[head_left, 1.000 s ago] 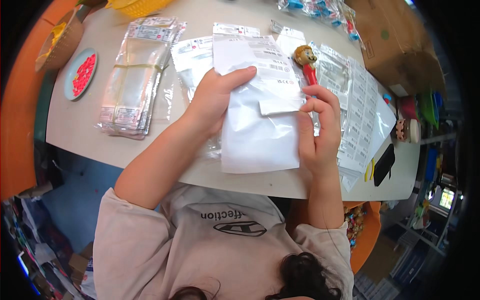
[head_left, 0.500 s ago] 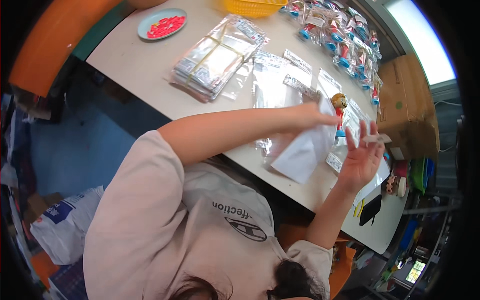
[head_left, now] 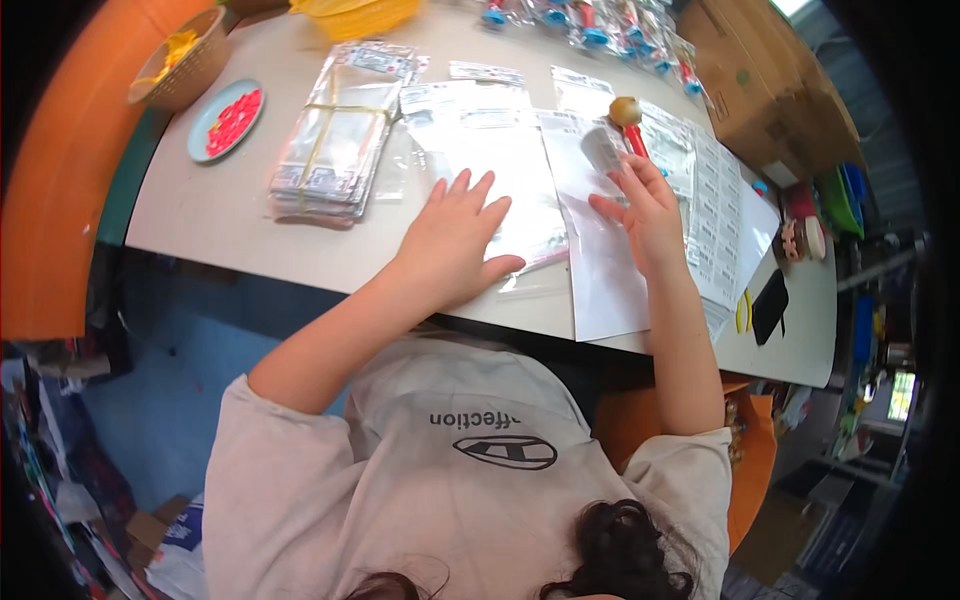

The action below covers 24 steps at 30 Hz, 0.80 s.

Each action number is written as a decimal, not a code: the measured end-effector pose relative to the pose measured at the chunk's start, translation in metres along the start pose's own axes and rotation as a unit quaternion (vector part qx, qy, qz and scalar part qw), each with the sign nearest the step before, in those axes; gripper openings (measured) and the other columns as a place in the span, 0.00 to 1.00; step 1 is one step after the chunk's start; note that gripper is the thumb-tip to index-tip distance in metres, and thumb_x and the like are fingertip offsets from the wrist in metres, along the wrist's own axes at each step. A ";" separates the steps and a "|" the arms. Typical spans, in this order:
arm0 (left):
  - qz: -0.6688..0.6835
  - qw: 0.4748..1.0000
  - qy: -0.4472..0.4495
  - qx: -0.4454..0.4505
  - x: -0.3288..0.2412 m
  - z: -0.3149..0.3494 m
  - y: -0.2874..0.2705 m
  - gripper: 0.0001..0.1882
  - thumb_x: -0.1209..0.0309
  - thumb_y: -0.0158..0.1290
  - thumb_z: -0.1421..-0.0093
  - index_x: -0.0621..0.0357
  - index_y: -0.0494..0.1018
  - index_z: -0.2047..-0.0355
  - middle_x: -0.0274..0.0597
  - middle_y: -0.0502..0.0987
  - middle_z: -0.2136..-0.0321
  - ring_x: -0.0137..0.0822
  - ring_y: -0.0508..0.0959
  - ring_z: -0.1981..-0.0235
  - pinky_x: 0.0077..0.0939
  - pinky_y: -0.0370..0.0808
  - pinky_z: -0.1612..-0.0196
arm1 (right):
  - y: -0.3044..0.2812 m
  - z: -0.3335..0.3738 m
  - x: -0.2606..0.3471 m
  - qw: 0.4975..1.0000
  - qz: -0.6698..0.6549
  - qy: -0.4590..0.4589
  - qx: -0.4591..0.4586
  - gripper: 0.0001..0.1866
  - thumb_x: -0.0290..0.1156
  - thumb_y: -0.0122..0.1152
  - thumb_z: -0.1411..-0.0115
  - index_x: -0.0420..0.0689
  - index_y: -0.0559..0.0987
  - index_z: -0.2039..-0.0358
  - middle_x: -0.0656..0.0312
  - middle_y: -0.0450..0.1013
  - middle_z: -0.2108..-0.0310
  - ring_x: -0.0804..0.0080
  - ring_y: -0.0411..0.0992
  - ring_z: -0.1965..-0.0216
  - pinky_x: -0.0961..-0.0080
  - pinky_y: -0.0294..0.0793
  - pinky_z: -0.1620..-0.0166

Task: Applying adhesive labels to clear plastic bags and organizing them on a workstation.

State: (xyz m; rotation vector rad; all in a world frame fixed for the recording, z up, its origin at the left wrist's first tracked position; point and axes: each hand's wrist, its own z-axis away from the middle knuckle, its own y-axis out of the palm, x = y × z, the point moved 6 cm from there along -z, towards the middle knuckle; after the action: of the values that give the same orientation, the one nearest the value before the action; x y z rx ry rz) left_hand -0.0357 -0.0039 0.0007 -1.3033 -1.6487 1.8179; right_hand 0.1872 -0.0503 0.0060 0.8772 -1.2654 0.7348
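Observation:
My left hand [head_left: 457, 238] lies with its fingers spread over clear plastic bags [head_left: 510, 175] that are laid out on the table. Just right of them, my right hand [head_left: 645, 212] pinches a small curled, printed paper label [head_left: 602, 150] between thumb and fingers. Under that hand is a white paper sheet [head_left: 602, 285]. A small figurine [head_left: 627, 112] with a tan head and red body lies beyond my right fingertips. Sheets of printed labels [head_left: 714, 225] lie to the right of the hand.
A banded stack of plastic bags [head_left: 335, 140], a blue plate [head_left: 253, 133] of pink pieces, a wicker basket [head_left: 195, 72] and a yellow basket [head_left: 365, 15] stand left. Bagged figurines [head_left: 600, 35] and a cardboard box [head_left: 765, 80] are behind. A black phone [head_left: 769, 306] lies right.
My left hand has moved left, off the white sheet and figurine, onto the plastic bags. My right hand has come in over the white sheet with the label. The whole view has shifted.

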 end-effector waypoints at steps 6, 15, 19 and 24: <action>0.057 0.997 0.021 -0.043 0.003 0.021 -0.006 0.25 0.61 0.62 0.44 0.61 0.72 0.51 0.58 0.70 0.43 0.58 0.68 0.40 0.49 0.64 0.37 | 0.010 -0.006 0.013 0.998 0.048 0.018 0.044 0.12 0.33 0.55 0.32 0.40 0.75 0.53 0.61 0.71 0.53 0.73 0.70 0.50 0.63 0.77 0.49; 0.027 0.998 -0.012 -0.064 0.014 0.004 -0.005 0.37 0.54 0.65 0.49 0.63 0.70 0.45 0.56 0.65 0.39 0.64 0.61 0.37 0.61 0.58 0.37 | 0.035 -0.023 0.010 0.988 0.075 0.060 0.118 0.09 0.31 0.60 0.37 0.40 0.78 0.60 0.65 0.74 0.61 0.76 0.73 0.58 0.70 0.78 0.52; 0.026 0.996 -0.051 -0.066 0.026 0.000 -0.006 0.50 0.45 0.65 0.54 0.66 0.64 0.39 0.56 0.58 0.34 0.65 0.56 0.34 0.66 0.50 0.35 | 0.038 -0.031 0.008 0.979 0.134 0.087 0.130 0.09 0.31 0.63 0.39 0.41 0.78 0.61 0.67 0.75 0.64 0.79 0.73 0.61 0.77 0.76 0.55; 0.042 0.997 -0.052 -0.044 0.029 -0.005 -0.007 0.53 0.46 0.67 0.56 0.66 0.61 0.37 0.55 0.56 0.33 0.63 0.55 0.33 0.65 0.48 0.35 | 0.049 -0.033 -0.008 0.962 0.186 0.066 0.188 0.09 0.24 0.67 0.43 0.40 0.78 0.63 0.67 0.75 0.66 0.82 0.72 0.64 0.84 0.73 0.58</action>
State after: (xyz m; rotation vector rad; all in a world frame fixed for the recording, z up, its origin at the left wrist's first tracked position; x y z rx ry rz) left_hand -0.0483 0.0230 -0.0029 -1.3566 -1.7710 1.9105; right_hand 0.1594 0.0026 0.0033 0.8826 -1.2036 1.3450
